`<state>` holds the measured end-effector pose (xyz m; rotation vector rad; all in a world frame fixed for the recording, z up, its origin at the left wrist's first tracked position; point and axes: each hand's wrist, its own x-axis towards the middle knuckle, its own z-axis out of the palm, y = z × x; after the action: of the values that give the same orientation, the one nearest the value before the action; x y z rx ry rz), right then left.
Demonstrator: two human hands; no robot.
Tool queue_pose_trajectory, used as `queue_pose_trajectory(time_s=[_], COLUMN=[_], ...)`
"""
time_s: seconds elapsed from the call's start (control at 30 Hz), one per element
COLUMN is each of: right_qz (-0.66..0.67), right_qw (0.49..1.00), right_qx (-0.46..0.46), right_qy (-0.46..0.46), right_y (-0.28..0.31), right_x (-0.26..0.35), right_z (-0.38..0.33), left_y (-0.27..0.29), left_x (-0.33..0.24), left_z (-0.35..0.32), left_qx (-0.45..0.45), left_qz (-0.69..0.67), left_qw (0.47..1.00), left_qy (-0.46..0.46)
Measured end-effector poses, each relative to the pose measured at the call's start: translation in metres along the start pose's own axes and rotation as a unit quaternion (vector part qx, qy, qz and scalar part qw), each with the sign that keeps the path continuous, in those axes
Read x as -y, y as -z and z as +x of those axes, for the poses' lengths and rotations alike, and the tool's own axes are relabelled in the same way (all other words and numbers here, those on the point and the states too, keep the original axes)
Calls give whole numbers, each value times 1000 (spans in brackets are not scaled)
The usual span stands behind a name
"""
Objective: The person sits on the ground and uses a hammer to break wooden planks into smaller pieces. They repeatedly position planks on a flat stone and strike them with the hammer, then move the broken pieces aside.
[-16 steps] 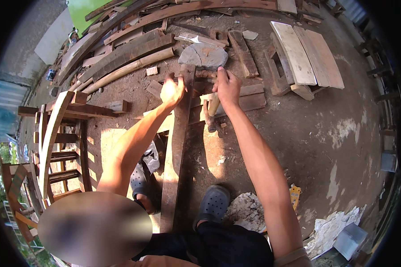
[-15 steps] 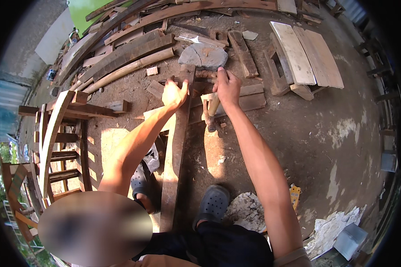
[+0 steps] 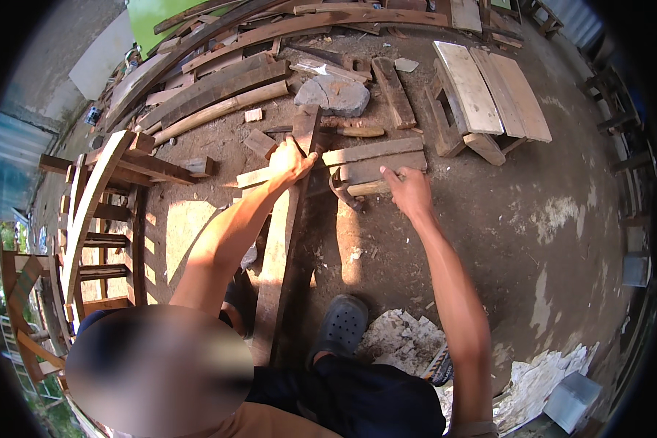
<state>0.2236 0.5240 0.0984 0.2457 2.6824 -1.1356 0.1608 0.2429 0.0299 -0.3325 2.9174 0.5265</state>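
A long wooden beam [image 3: 279, 252] runs from between my feet to a grey stone. My left hand [image 3: 292, 160] is closed over the beam's far part, where a short crosspiece [image 3: 369, 151] meets it. To the right, my right hand [image 3: 410, 191] is closed at the end of a hammer's [image 3: 369, 188] pale wooden handle. The hammer lies sideways, its curved dark head close to the beam's right side. Past my hands, a tool with a wooden handle [image 3: 361, 132] rests on the ground by the grey stone [image 3: 333, 95]; part of it is hidden by the beam.
Stacked planks and timbers [image 3: 226, 91] fill the far left. A slatted wooden frame [image 3: 98, 226] stands at left, and a low plank-topped bench [image 3: 482, 95] at far right. My shoe [image 3: 342, 323] is beside the beam, near a whitish crumbly patch [image 3: 401, 339].
My right hand has moved right and nearer to me, and the hammer has turned from upright to sideways. My left hand has shifted slightly nearer along the beam.
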Motion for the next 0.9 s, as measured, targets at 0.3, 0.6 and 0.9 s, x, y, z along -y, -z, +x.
queue_pose_trajectory(time_s=[0.3, 0.6, 0.9], right_qz=[-243, -564, -645], right_qw=[932, 658, 584], right_qx=[242, 470, 455], right_qy=[120, 169, 188], right_y=[-2, -50, -46], right_x=[30, 67, 6], right_z=[-14, 27, 58], left_y=[9, 33, -18], left_x=[6, 48, 10], left_z=[12, 0, -92], left_qx=[92, 55, -120], left_qz=[21, 35, -35], left_qw=[992, 997, 991], left_qy=[-89, -37, 42])
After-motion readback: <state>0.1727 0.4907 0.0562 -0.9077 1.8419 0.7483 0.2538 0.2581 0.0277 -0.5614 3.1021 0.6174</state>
